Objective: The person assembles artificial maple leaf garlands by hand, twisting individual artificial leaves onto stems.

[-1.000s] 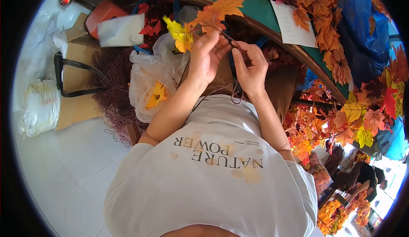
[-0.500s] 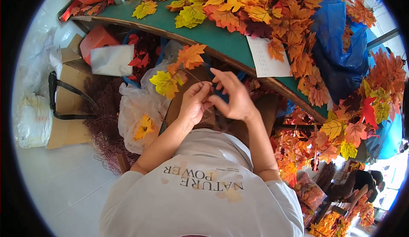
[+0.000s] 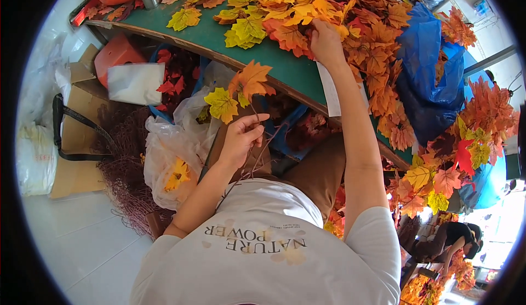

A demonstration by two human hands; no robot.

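Note:
In my left hand (image 3: 240,141), above my lap, the fingers close round the thin brown stem of an artificial maple branch (image 3: 253,80). Orange and yellow leaves top the branch, and bare wiry twigs trail down toward my shirt. My right hand (image 3: 327,43) is stretched out over the table, its bent fingers pinching at an orange artificial maple leaf (image 3: 288,35) by the pile's near edge. Its fingertips are partly hidden among the leaves. Loose artificial maple leaves (image 3: 378,58) in yellow, orange and red lie heaped across the green tabletop (image 3: 211,39).
A paper sheet (image 3: 327,94) lies under my right forearm. At left are a plastic bag (image 3: 170,151), a cardboard box (image 3: 82,168) and a bundle of dark twigs (image 3: 123,168). A blue bag (image 3: 433,75) hangs at right. Another person (image 3: 455,239) bends over leaves at lower right.
My right hand has left the stem beside my left hand and reached forward to the leaf pile. The left hand has stayed over my lap with the branch, now held more upright.

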